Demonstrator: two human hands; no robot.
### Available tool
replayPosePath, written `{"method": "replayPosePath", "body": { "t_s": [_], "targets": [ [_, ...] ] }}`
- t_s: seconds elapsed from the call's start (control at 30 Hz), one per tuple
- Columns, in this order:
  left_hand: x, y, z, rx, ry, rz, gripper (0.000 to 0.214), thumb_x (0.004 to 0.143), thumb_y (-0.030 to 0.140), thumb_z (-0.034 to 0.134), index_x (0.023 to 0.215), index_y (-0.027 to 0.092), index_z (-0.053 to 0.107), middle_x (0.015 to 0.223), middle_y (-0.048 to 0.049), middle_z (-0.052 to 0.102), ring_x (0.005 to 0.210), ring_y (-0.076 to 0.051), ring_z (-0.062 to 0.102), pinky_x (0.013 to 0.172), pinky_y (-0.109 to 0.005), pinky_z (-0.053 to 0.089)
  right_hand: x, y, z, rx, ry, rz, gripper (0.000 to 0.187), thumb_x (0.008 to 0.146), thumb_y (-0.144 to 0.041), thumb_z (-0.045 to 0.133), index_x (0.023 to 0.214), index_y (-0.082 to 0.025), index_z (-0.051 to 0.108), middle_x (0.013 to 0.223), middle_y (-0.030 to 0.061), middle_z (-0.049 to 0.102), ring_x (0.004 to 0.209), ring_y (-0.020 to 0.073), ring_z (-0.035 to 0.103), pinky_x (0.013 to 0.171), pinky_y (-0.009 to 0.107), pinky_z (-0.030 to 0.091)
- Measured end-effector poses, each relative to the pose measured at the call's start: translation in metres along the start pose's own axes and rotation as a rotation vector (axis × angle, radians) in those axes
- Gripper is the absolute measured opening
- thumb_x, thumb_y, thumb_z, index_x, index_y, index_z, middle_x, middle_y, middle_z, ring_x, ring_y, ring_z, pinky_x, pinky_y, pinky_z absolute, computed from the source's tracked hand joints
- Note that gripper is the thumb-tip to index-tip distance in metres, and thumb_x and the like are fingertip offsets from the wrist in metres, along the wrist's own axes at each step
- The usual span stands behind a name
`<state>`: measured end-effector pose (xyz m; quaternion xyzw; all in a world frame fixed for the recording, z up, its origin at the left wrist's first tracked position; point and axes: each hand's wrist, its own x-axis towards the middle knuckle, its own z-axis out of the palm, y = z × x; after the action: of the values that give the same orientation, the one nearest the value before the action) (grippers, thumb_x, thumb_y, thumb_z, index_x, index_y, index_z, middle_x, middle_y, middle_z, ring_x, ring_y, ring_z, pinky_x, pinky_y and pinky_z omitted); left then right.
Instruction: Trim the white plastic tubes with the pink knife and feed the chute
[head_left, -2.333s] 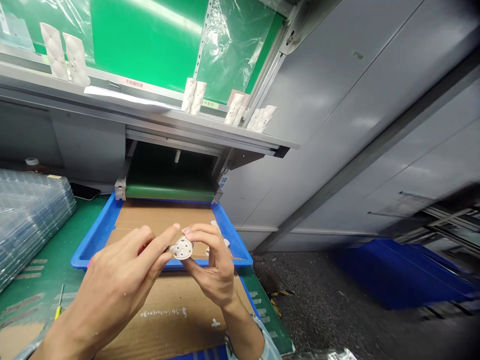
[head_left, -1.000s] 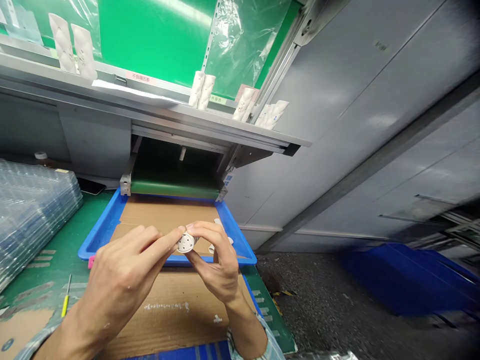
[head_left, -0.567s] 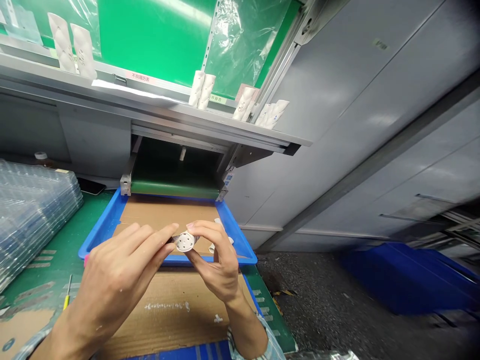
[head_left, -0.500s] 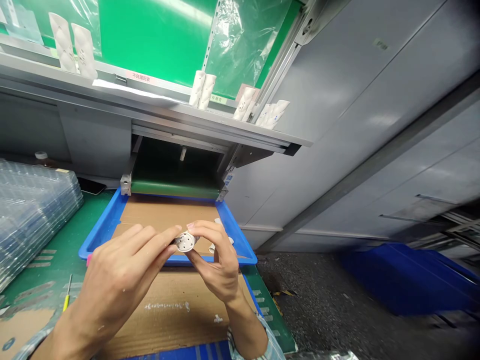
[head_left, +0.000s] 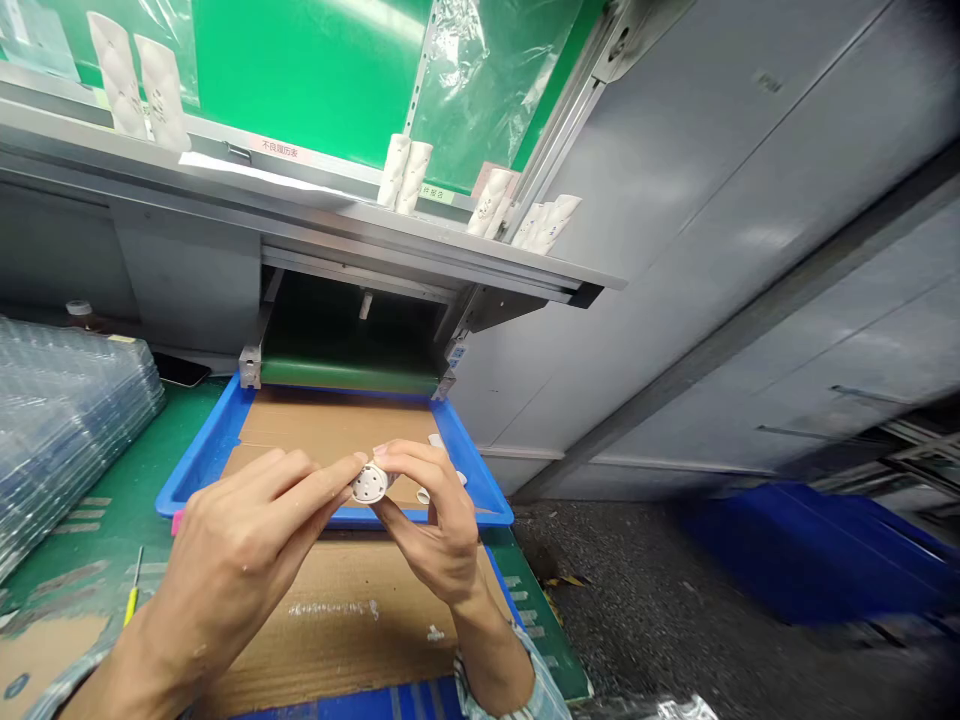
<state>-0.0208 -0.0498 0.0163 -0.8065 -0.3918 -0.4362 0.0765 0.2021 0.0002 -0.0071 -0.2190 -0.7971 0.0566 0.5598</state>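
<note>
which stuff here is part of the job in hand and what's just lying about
Seemingly part of the job:
White holed part, held in the right hand
Left hand, fingertips at the part's edge
Perhaps the white pieces in the blue tray

Probably just lying about:
Yellow-handled tool
Stacked clear trays
Capped bottle

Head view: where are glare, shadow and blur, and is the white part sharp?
Head view, top: glare on the clear film; head view, upper centre: shadow over the belt; head view, right: blue object blurred; head view, lower centre: white part sharp enough to show its holes.
</note>
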Motion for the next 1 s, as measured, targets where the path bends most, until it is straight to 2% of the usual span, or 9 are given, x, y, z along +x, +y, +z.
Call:
{"method": "replayPosePath", "body": {
  "t_s": [0.57,0.83,1.0],
  "targets": [
    [0.0032,0.0013,-0.002,-0.008,0.011,0.01,0.026,0.117,0.027,0.053,0.14,0.028,0.064,0.096,0.0013,0.07,0.082,-0.014,0.064,0.082,-0.025,0.052,0.0002,-0.0003,-0.0007,0.021,-0.005,-0.003,0.039,0.1,-0.007,0.076,0.135,-0.022,0.068,0.122,0.009,0.075,0.114,0.0207,0.074,0.101,0.034,0.065],
    [0.0026,0.0028,-0.0017,0.084,0.012,0.031,0.026,0.117,0.025,0.051,0.14,0.025,0.064,0.098,-0.0007,0.072,0.084,-0.017,0.064,0.081,-0.03,0.049,-0.0005,0.001,0.0009,-0.013,0.0,-0.018,0.039,0.101,-0.006,0.073,0.136,-0.024,0.068,0.122,0.0088,0.076,0.115,0.0225,0.075,0.1,0.037,0.067],
    [0.0012,0.0063,-0.0027,0.245,0.027,0.078,0.028,0.114,0.018,0.055,0.14,0.017,0.065,0.096,-0.0033,0.072,0.079,-0.02,0.057,0.074,-0.035,0.043,0.0005,0.0012,0.0022,-0.055,-0.003,-0.039,0.04,0.101,-0.004,0.072,0.135,-0.024,0.068,0.122,0.0086,0.075,0.114,0.0221,0.075,0.1,0.038,0.066]
  ]
}}
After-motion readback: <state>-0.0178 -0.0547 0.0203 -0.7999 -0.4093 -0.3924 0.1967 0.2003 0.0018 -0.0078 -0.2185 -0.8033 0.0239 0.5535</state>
